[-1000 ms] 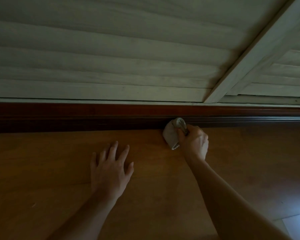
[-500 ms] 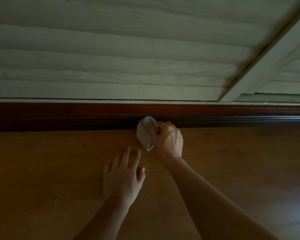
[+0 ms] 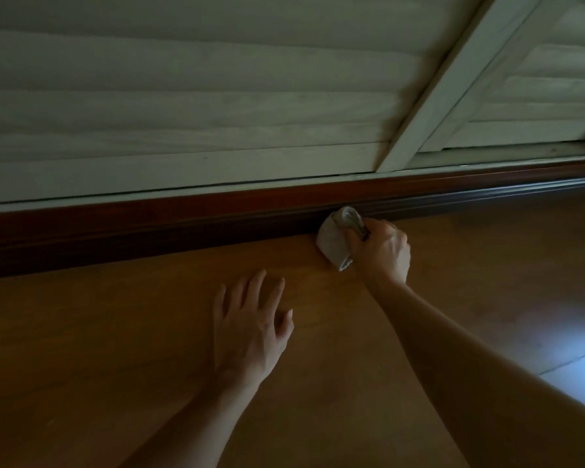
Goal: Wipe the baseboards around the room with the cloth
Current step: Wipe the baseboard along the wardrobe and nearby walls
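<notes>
1. Cloth [image 3: 331,239] is bunched in your right hand [image 3: 382,253], whose fingers are curled tight round the wad. It presses against the lower moulding of the baseboard [image 3: 149,228], just left of the foot of the white post [image 3: 453,79].
2. Half a second ago the wad was well to the left of that post's foot. A second ago it was close to it, as it is now. So you have run one stroke away from the post and back.
3. Your left hand [image 3: 247,327] holds nothing. Its fingers are straight and spread, palm down on the floor [image 3: 115,349], further left of the post than the cloth and nearer to you. It has stayed there as your brace, shifting only a little.
4. By my reckoning, the short stretch of board left of the post has now had two passes and is done. The long runs further left and to the right of the post give no sign either way; the light is too dim to show dust.
5. Next, work away from the post in one direction instead of rubbing the same spot. Keep the wad pressed into the moulding, and move your left hand along first so your weight stays supported.
</notes>
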`<state>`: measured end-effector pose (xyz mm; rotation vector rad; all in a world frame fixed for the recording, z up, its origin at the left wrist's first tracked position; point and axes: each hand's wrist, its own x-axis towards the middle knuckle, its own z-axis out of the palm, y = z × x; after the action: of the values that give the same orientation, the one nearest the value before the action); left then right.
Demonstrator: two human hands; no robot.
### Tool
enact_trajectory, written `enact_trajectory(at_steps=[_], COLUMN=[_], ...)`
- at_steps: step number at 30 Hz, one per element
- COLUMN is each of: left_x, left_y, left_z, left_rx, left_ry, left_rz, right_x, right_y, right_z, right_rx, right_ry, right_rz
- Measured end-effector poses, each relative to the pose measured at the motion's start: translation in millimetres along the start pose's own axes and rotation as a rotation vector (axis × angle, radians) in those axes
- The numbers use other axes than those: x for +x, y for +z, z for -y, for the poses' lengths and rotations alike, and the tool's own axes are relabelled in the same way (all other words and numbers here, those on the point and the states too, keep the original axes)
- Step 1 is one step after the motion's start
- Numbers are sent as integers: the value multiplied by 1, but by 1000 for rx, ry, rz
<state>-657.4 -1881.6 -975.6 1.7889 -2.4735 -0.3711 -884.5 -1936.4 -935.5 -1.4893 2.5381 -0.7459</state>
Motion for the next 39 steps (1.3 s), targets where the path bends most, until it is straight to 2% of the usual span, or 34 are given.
enact_trajectory(at_steps=[7, 12, 19, 24, 28, 33, 39], left_x=[20, 24, 28, 31, 30, 30, 31], left_y=[18, 34, 39, 39, 36, 41, 42], left_z=[-60, -87, -95, -97, -100, -98, -97], left_rx=[-56, -37, 37, 87, 83, 81, 68], left_ry=[5, -92, -136, -151, -154, -155, -148], left_rz=[-43, -77, -75, -31, -40, -54, -75], right_x=[5, 27, 34, 44, 41, 45, 44], right_y=[1, -14, -8, -9, -9, -10, -3], right_z=[-4, -58, -46, -65, -51, -62, -52], right_rx=[42, 60, 133, 152, 166, 162, 158], right_ry=[-217, -46, -270, -219, -299, -240, -347], right_rz=[39, -21, 110, 90, 199, 136, 198])
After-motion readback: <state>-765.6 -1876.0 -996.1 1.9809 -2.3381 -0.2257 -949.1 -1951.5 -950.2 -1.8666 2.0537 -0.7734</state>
